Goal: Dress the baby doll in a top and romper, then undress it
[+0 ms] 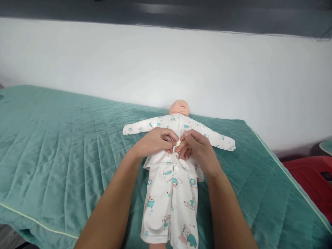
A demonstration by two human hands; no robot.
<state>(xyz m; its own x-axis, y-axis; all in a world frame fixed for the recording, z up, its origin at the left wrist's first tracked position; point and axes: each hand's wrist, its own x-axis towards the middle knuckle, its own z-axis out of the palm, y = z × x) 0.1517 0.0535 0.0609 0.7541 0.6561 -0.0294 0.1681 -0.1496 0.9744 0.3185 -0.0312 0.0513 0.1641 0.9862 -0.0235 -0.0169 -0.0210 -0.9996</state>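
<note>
- I saw the doll (179,108) lying face up on the green quilted cover (64,145), head by the far edge, close to the white wall (166,62).
- Its printed white top (178,122) had both sleeves spread wide, one toward the cover's right edge; matching trousers (169,204) ran toward the near edge.
- I had the left hand (157,140) pinched, thumb against forefinger, on the top's front opening.
- I had the right hand (198,145) pinched just beside it on the same opening, other fingers loosely curled.
- Any fastening between fingertips: too small for me to tell.
</note>
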